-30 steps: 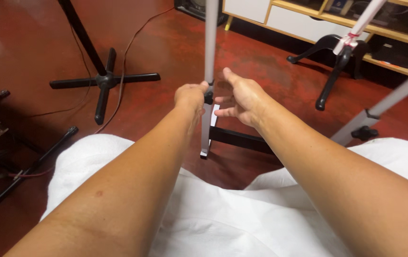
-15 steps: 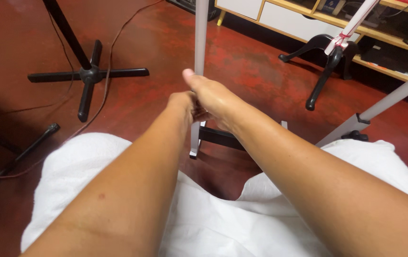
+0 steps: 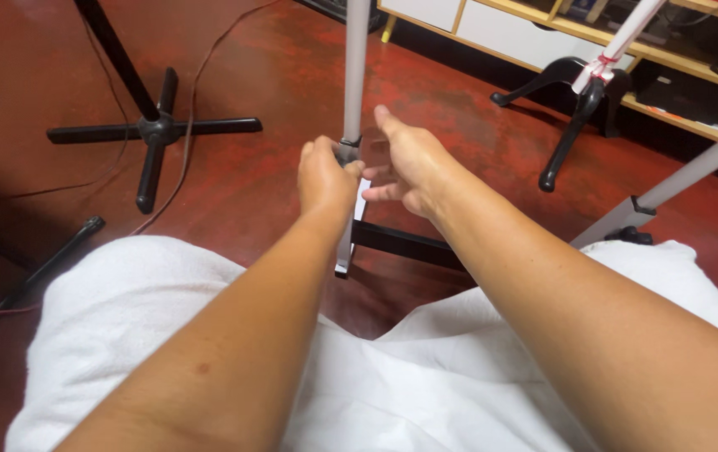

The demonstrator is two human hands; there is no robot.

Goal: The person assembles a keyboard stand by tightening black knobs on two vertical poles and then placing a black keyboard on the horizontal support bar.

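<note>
My left hand (image 3: 325,177) hides the grey pole's (image 3: 356,67) collar; the pole runs off frame above my hands.

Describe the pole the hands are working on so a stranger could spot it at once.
On the red floor, straight ahead of the white-clothed knees, a grey pole stands upright. The left hand grips its collar and the right hand is spread open beside it. Unlike the slanted grey pole on the right and the black stand on the left, it is vertical and central.
</note>
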